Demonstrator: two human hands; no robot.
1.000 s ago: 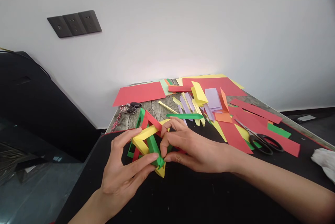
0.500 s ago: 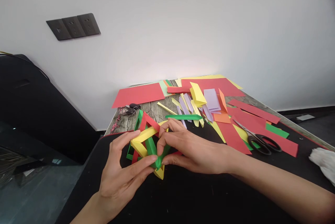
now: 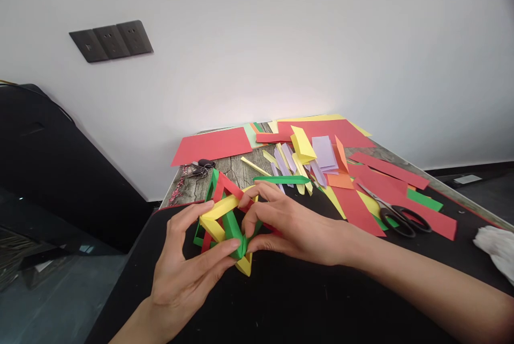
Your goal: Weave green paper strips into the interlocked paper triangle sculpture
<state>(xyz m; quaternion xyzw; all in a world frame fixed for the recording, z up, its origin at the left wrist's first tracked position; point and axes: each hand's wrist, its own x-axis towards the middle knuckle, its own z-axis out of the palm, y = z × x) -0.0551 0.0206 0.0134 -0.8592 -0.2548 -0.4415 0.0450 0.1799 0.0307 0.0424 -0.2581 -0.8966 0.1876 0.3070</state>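
Observation:
Between my hands is an open folded-paper frame (image 3: 219, 230) made of interlocked red, yellow and green strips. My left hand (image 3: 182, 266) grips its left side, with the index finger along a yellow bar and the thumb against a green corner near the bottom. From the right, my right hand (image 3: 287, 223) pinches the same green corner between thumb and fingers. Its curled fingers hide part of the frame's right side. A yellow point of the paper shows below the pinched corner.
Scissors (image 3: 393, 215) with black handles lie on red paper strips at right. Folded lilac and yellow pieces (image 3: 304, 146), a green folded strip (image 3: 283, 179) and red sheets (image 3: 212, 146) cover the back of the table. A small dark-handled tool (image 3: 205, 164) lies at left. White crumpled tissue (image 3: 496, 250) sits far right.
My right hand's upper fingers have shifted slightly left over the frame. Both hands keep their hold, and the frame stays almost in place.

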